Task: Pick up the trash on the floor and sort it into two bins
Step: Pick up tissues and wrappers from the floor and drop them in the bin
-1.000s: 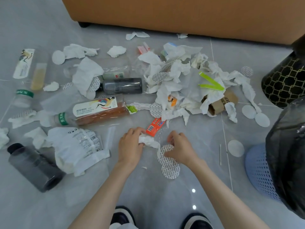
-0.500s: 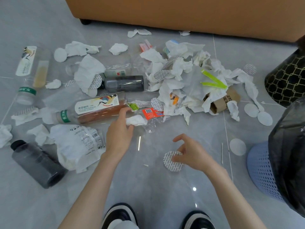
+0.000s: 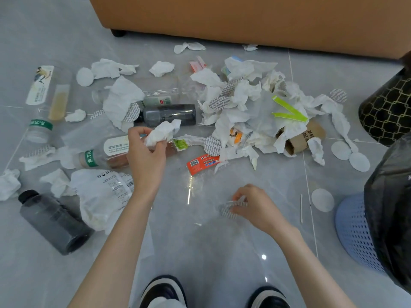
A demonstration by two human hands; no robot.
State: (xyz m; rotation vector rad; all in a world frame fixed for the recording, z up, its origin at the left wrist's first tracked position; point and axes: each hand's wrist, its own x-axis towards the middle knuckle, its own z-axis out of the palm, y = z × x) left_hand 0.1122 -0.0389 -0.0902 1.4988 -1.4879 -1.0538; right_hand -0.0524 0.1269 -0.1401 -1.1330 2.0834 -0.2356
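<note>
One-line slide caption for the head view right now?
Left hand holds a crumpled tissue, right hand pinches a patterned pad, litter strewn across the floor.

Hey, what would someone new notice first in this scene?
A heap of crumpled white tissues sprawls over the grey floor before the orange sofa. Nearer, the left hand holds a crumpled tissue aloft, while the right hand pinches a patterned pad low. A blue basket with a black bag stands at right.

A home living room: a tan sofa (image 3: 244, 23) on short dark feet stands on a glossy grey tiled floor (image 3: 200, 241), with a black-and-gold patterned bin (image 3: 384, 110) beside it.
</note>
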